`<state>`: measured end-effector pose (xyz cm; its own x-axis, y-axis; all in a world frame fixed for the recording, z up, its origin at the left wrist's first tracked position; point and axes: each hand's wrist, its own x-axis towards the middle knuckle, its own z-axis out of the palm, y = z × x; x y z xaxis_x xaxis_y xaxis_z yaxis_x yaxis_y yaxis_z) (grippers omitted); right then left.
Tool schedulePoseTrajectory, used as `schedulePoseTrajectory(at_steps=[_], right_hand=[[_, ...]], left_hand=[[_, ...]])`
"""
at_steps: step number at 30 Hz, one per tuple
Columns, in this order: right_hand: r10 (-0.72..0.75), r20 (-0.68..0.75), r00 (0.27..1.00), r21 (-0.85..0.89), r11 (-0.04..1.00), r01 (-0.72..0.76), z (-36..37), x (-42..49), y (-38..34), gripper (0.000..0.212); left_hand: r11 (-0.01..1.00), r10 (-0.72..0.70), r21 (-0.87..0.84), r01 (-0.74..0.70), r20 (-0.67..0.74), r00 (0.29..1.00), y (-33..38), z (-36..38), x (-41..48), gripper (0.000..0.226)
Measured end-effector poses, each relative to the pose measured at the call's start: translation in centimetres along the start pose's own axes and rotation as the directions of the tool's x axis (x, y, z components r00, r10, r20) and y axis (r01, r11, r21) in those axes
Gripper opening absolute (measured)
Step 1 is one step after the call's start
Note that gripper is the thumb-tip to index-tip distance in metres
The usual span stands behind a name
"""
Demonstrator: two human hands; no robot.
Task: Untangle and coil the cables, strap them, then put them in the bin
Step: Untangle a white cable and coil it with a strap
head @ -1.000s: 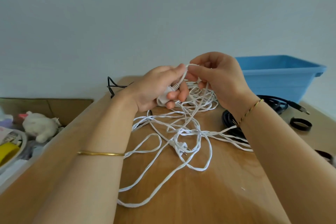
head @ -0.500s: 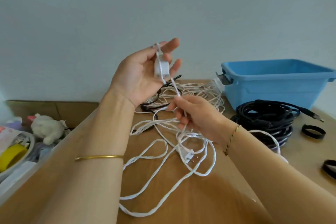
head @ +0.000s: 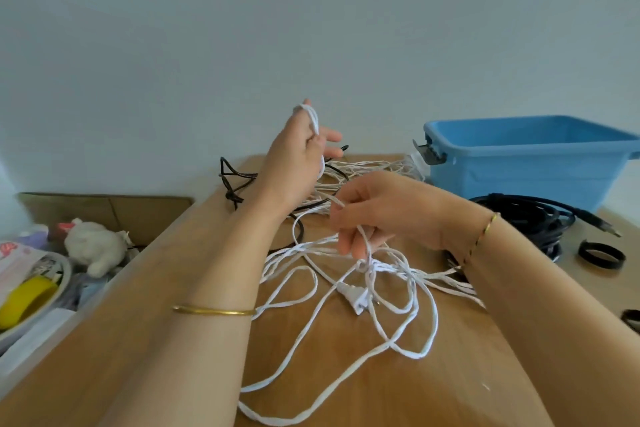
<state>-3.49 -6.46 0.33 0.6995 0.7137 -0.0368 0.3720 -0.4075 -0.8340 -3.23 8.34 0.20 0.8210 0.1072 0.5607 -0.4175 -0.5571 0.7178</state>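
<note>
Two bare hands are busy with one white cable (head: pixel 408 291). Its tangle sprawls over the wooden table (head: pixel 433 392) to the left of the blue bin (head: pixel 526 163) and nearer the person than it. The farthest strands reach up beside the bin's left-hand latch.

The left hand (head: pixel 298 163) is raised off the table, well left of the bin and about level with its rim. A loop of the cable is hooked over its topmost finger and runs down into the palm, where the other fingers curl loosely about it. The right hand (head: pixel 384 215) sits lower, between the left hand and the bin. Its fingers are bent downward and pinch a few strands just above the heap.

The cable's white plug (head: pixel 355 298) lies flat in the tangle, left of the bin and closer to the person than the right hand.

A thick black cable coil (head: pixel 530 218) rests just in front of the bin's front wall. A thin black cable (head: pixel 239 184) lies well left of the bin, beyond the left wrist. Two black straps (head: pixel 601 255) lie in front of the bin, toward the right edge of the view.

Far left of the bin, past the table's edge, a cardboard box (head: pixel 138 211) stands behind a white plush toy (head: pixel 95 246) and a yellow tape roll (head: pixel 26 295).
</note>
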Motion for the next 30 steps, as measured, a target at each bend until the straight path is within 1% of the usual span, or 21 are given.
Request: schedulePoseTrajectory(at_steps=[1, 3, 5, 6, 7, 8, 9, 10, 11, 12, 13, 14, 16, 17, 19, 20, 22, 23, 25, 28, 30], right_hand=[[-0.01, -0.021, 1.0, 0.023, 1.0, 0.01, -0.4, -0.3, -0.1, 0.02], [-0.043, -0.101, 0.994, 0.067, 0.997, 0.05, -1.3, -0.7, -0.3, 0.022], [-0.098, -0.221, 0.97, 0.074, 0.99, 0.117, -2.0, -0.9, -0.4, 0.017], [-0.135, -0.284, 0.949, 0.078, 0.984, 0.163, -2.3, -1.1, -0.4, 0.013], [-0.174, -0.346, 0.922, 0.09, 0.972, 0.217, -2.5, -1.1, -0.4, 0.016], [-0.213, -0.399, 0.892, 0.114, 0.954, 0.278, -2.7, -1.2, -0.3, 0.022], [-0.247, -0.445, 0.861, 0.141, 0.93, 0.34, -2.9, -1.1, -0.3, 0.027], [-0.273, -0.489, 0.828, 0.16, 0.905, 0.393, -3.0, -1.2, -0.2, 0.031], [-0.295, -0.534, 0.792, 0.156, 0.887, 0.435, -3.1, -1.1, -0.2, 0.032], [-0.311, -0.58, 0.753, 0.131, 0.877, 0.462, -3.1, -1.1, -0.2, 0.03], [-0.32, -0.625, 0.712, 0.087, 0.878, 0.471, -3.1, -0.9, -0.1, 0.028], [-0.322, -0.667, 0.672, 0.042, 0.884, 0.466, -3.1, -0.8, -0.1, 0.025], [-0.303, -0.734, 0.607, -0.011, 0.9, 0.436, -3.1, -0.5, 0.0, 0.021], [-0.291, -0.756, 0.586, -0.026, 0.908, 0.418, -3.1, -0.4, 0.1, 0.017], [-0.276, -0.775, 0.568, -0.052, 0.924, 0.379, -2.9, -0.1, 0.4, 0.008], [-0.264, -0.781, 0.566, -0.06, 0.934, 0.353, -2.8, 0.0, 0.6, 0.007], [-0.215, -0.784, 0.582, -0.04, 0.954, 0.298, -2.3, 0.2, 0.8, 0.014], [-0.179, -0.774, 0.608, 0.001, 0.959, 0.283, -2.1, 0.4, 0.9, 0.016], [-0.09, -0.729, 0.678, 0.153, 0.945, 0.29, -1.7, 0.5, 0.9, 0.017], [0.041, -0.627, 0.778, 0.449, 0.835, 0.318, -1.3, 0.8, 0.9, 0.012], [0.092, -0.546, 0.833, 0.596, 0.741, 0.308, -1.3, 0.9, 0.9, 0.008]], left_hand=[[0.996, 0.012, 0.092, -0.015, 0.032, 0.999, 0.1, 0.0, 0.1, 0.045], [0.973, 0.016, 0.227, -0.037, 0.094, 0.995, 0.3, -0.2, 0.0, 0.053], [0.949, -0.012, 0.313, -0.04, 0.163, 0.987, 0.4, -0.4, -0.1, 0.05], [0.934, -0.035, 0.354, -0.04, 0.204, 0.978, 0.7, -0.6, -0.2, 0.044], [0.929, -0.062, 0.37, -0.031, 0.238, 0.969, 1.1, -0.7, -0.3, 0.036], [0.939, -0.092, 0.343, -0.005, 0.266, 0.96, 1.5, -0.8, -0.3, 0.028], [0.965, -0.126, 0.259, 0.046, 0.301, 0.945, 2.0, -0.9, -0.5, 0.025], [0.983, -0.166, 0.131, 0.127, 0.351, 0.922, 2.7, -1.0, -0.7, 0.028], [0.976, -0.199, 0.003, 0.218, 0.418, 0.887, 3.4, -1.2, -0.9, 0.035], [0.954, -0.219, -0.075, 0.291, 0.491, 0.843, 4.0, -1.4, -1.1, 0.043], [0.945, -0.223, -0.084, 0.315, 0.54, 0.812, 4.5, -1.7, -1.3, 0.049], [0.954, -0.218, -0.052, 0.295, 0.553, 0.804, 4.8, -2.0, -1.4, 0.05], [0.972, -0.217, 0.039, 0.23, 0.506, 0.835, 4.8, -2.4, -1.3, 0.037], [0.971, -0.232, 0.06, 0.232, 0.479, 0.847, 4.8, -2.7, -1.2, 0.033], [0.959, -0.273, 0.07, 0.274, 0.48, 0.834, 4.9, -3.1, -1.2, 0.028], [0.953, -0.293, 0.079, 0.294, 0.499, 0.816, 5.2, -3.3, -1.3, 0.026], [0.945, -0.322, 0.117, 0.306, 0.51, 0.798, 5.7, -3.7, -1.4, 0.024], [0.941, -0.336, 0.146, 0.305, 0.501, 0.798, 5.9, -4.1, -1.5, 0.024], [0.935, -0.355, 0.194, 0.298, 0.49, 0.796, 6.0, -4.6, -1.5, 0.026], [0.923, -0.381, 0.235, 0.304, 0.474, 0.793, 6.1, -5.2, -1.5, 0.027], [0.919, -0.389, 0.253, 0.301, 0.483, 0.784, 6.0, -5.5, -1.5, 0.027]])
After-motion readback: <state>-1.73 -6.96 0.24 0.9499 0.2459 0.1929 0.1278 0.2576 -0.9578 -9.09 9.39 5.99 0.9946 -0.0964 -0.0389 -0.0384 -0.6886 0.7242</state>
